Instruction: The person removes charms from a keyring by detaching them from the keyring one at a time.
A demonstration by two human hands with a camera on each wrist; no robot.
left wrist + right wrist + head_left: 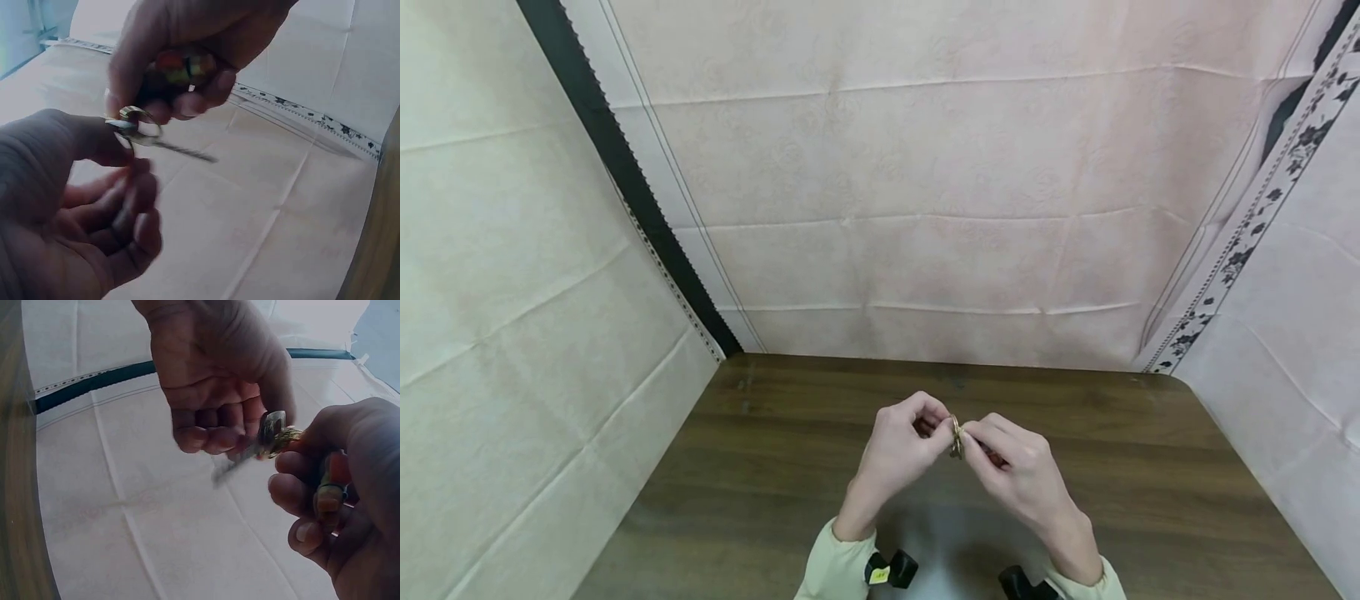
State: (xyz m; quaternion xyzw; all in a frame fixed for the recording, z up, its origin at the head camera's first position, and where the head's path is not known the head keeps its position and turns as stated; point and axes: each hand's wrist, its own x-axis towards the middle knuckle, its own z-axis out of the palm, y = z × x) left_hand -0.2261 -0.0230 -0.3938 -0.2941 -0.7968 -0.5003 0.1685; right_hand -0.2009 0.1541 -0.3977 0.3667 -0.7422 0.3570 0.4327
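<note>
Both hands meet above the dark wooden table [775,467]. My left hand [942,433] pinches the head of a small metal key [270,427] between thumb and forefinger. The key's blade [187,152] sticks out sideways and looks blurred. The key hangs on a brass-coloured key ring [141,121], seen edge-on in the head view as the key ring [956,438]. My right hand [974,438] pinches the ring [286,436] and curls its other fingers round a red, green and yellow charm [328,487] on it. The charm [181,65] is mostly hidden in that fist.
Pale creased cloth [925,208] hangs behind the table and on both sides. A dark strip [625,175] runs down the left seam and a flowered border [1247,242] down the right. Black wrist-camera mounts [891,571] sit at my cuffs.
</note>
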